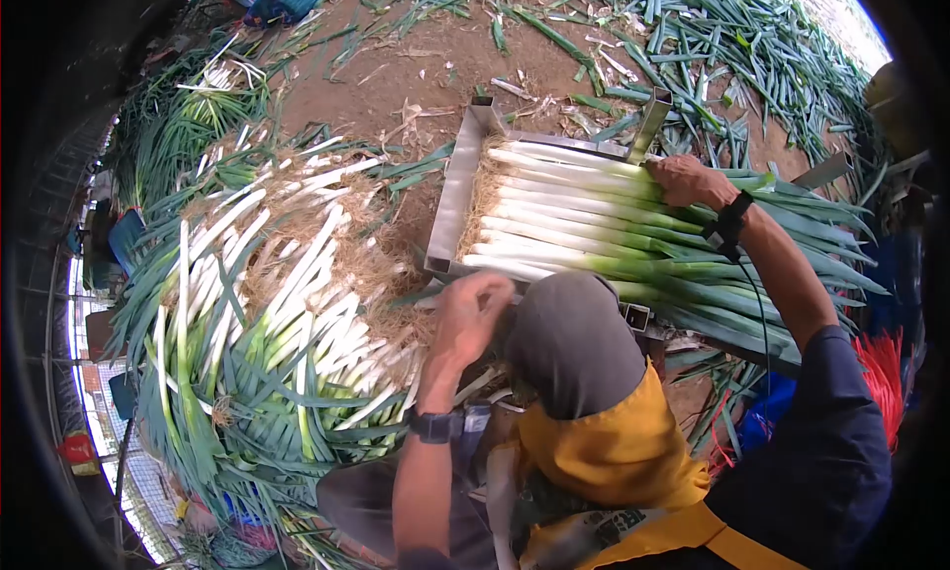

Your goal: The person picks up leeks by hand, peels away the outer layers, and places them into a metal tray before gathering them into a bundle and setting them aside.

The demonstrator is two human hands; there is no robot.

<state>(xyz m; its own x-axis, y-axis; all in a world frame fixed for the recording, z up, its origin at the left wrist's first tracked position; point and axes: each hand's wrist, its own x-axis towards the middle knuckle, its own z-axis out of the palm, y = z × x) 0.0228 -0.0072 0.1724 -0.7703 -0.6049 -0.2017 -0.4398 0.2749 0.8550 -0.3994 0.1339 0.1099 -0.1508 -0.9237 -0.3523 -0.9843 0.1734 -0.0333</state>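
Leeks lie side by side in a metal frame, roots against its left plate and green leaves trailing right. My right hand is closed over leek stems at the far side of the row, beside an upright metal post. My left hand is raised near the frame's near left corner, its fingers loosely bent and apart, with nothing visible in them. Left of it lies a big heap of loose leeks with white stems and tangled roots. A grey cap hides part of the frame's near side.
Cut green leaves are strewn over the dirt floor at the back right. More leeks lie at the back left. Red strings hang at the right edge. Yellow cloth fills the lower middle.
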